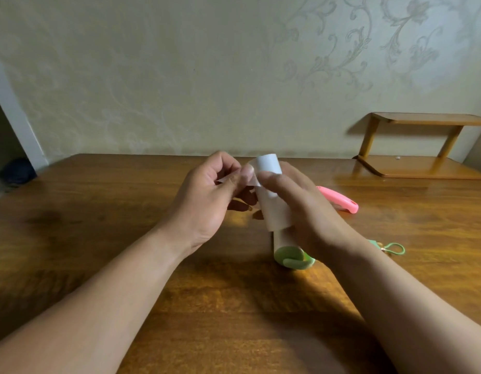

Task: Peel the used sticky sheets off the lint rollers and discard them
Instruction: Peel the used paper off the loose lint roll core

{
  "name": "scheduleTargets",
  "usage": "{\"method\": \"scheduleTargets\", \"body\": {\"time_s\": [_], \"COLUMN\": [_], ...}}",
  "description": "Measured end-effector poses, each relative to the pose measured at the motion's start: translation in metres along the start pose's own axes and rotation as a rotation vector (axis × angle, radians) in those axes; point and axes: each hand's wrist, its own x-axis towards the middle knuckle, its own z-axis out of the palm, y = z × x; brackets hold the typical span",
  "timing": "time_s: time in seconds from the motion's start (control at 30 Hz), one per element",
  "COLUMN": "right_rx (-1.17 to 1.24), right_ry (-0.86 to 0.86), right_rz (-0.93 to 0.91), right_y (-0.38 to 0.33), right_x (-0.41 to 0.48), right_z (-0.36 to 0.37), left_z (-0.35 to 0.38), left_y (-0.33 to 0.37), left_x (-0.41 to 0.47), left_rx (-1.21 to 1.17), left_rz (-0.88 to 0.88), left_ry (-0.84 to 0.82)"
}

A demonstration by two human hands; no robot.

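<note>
Left hand (pixel 207 190) fingers pinching sheet (pixel 251 180) corner; right hand (pixel 304 201) gripping white roller (pixel 271 195). I'm advising pulling away from roller slowly, evenly.

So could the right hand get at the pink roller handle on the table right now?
Probably not yet: the right hand is wrapped around the white roll. The pink handle lies just beyond it with nothing in between.

Sticky sheet (pixel 250 177) pinched in left hand (pixel 207 201), roll (pixel 271 195) in right hand (pixel 309 209).

Dim, soft light; glare on the table (pixel 234 292); wide-angle bending at edges.
</note>
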Motion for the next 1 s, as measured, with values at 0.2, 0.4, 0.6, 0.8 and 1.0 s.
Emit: {"method": "scheduleTargets", "body": {"time_s": [0.2,0.4,0.6,0.8,1.0], "right_rx": [0.297,0.615,0.319,0.400,0.149], "right_ry": [0.147,0.119,-0.032,0.005,-0.039], "right_rz": [0.095,0.247,0.132,0.240,0.093], "right_y": [0.001,-0.001,0.000,-0.002,-0.001], "right_x": [0.009,0.011,0.009,0.007,0.008], "right_z": [-0.005,-0.007,-0.009,-0.010,-0.014], "left_z": [-0.006,-0.012,-0.013,-0.020,-0.004], "left_y": [0.004,0.006,0.001,0.001,0.002], "left_x": [0.002,0.007,0.011,0.015,0.002], "left_rx": [-0.116,-0.379,-0.418,-0.368,0.260], "left_rz": [-0.029,-0.092,-0.110,-0.189,-0.136], "left_ry": [0.071,0.118,0.150,0.148,-0.134]}}
